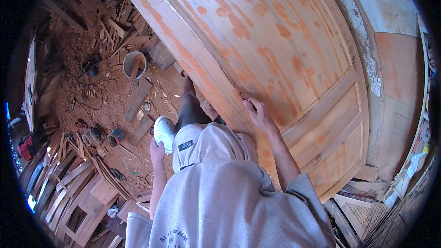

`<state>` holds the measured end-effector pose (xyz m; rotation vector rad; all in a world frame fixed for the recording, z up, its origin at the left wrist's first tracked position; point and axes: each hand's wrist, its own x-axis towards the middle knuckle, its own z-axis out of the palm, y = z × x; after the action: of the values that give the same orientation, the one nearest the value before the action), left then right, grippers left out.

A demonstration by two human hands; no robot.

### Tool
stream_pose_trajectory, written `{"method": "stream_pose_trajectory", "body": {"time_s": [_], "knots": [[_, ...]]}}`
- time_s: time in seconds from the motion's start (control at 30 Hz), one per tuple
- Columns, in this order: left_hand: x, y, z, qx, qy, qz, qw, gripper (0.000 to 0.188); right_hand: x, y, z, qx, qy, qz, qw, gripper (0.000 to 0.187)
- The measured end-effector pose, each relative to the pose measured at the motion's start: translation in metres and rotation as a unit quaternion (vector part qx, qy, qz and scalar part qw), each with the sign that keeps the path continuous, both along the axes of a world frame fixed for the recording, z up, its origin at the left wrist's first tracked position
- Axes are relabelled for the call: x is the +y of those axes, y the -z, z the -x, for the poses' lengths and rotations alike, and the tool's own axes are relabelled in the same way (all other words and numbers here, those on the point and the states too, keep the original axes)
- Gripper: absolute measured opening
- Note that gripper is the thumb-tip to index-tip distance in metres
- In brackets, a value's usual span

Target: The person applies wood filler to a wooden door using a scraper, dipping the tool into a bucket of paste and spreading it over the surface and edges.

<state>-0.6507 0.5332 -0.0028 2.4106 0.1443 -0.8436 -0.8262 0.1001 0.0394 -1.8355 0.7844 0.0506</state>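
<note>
A large wooden door panel (pixel 275 41) lies before me, its bare boards streaked and dotted with orange-brown filler. My right hand (pixel 259 111) is at the raised moulding along the panel's near side, its fingers closed. A small dark tip (pixel 242 96) shows beyond the fingertips, but I cannot make out what it belongs to. Low at my left side, my left hand (pixel 157 149) grips a white round tub (pixel 164 131) by its edge. What the tub contains does not show.
On the dusty floor at left stand a white bucket (pixel 134 64) with a wooden stick in it and a smaller paint-stained bucket (pixel 115 137). Wood scraps (pixel 124 30) lie around. Several boards (pixel 82 202) are stacked at lower left. A curved pale surface (pixel 395 73) stands beyond the panel.
</note>
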Motion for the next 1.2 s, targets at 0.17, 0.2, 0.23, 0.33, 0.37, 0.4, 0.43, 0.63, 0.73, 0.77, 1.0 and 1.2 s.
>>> {"method": "stream_pose_trajectory", "body": {"time_s": [0.17, 0.2, 0.23, 0.33, 0.37, 0.4, 0.43, 0.63, 0.73, 0.77, 1.0, 1.2], "knots": [[0.006, 0.003, 0.000, 0.002, 0.002, -0.023, 1.000, 0.036, 0.002, 0.003, -0.002, -0.031, 0.008, 0.025, 0.999, 0.039], [0.003, 0.001, 0.000, 0.002, 0.002, -0.022, 1.000, 0.036, 0.002, 0.001, -0.003, -0.031, 0.008, 0.026, 0.999, 0.039], [0.000, -0.002, 0.000, 0.000, 0.003, -0.024, 1.000, 0.036, 0.002, -0.003, -0.004, -0.015, 0.008, 0.019, 1.000, 0.039], [0.000, -0.001, -0.001, -0.006, 0.008, -0.023, 1.000, 0.036, 0.003, -0.002, -0.005, -0.024, 0.018, 0.014, 0.999, 0.038], [0.001, 0.000, -0.002, -0.008, 0.012, -0.020, 1.000, 0.036, 0.003, -0.001, -0.005, -0.036, 0.022, 0.016, 0.999, 0.038], [0.002, 0.000, -0.002, -0.009, 0.012, -0.021, 1.000, 0.036, 0.004, 0.000, -0.006, -0.048, 0.026, 0.016, 0.998, 0.038], [0.003, 0.000, -0.002, -0.006, 0.011, -0.021, 1.000, 0.036, 0.003, 0.002, -0.007, -0.038, 0.017, 0.024, 0.999, 0.038], [-0.001, -0.004, -0.001, -0.004, 0.008, -0.029, 1.000, 0.037, -0.002, -0.009, -0.020, -0.014, 0.008, 0.018, 1.000, 0.041], [-0.004, -0.009, -0.002, -0.005, 0.004, -0.029, 1.000, 0.037, -0.002, -0.005, -0.016, -0.006, 0.013, 0.004, 1.000, 0.041], [-0.005, -0.010, -0.003, -0.004, 0.006, -0.035, 0.999, 0.037, -0.002, -0.002, -0.013, -0.008, 0.023, -0.002, 1.000, 0.042], [-0.007, -0.007, -0.004, -0.013, 0.016, -0.012, 1.000, 0.036, -0.012, 0.003, 0.026, -0.006, 0.169, -0.191, 0.967, 0.039], [-0.003, 0.003, -0.003, -0.025, 0.037, -0.022, 0.999, 0.036, -0.019, -0.008, 0.052, 0.042, 0.153, -0.175, 0.972, 0.035]]}}
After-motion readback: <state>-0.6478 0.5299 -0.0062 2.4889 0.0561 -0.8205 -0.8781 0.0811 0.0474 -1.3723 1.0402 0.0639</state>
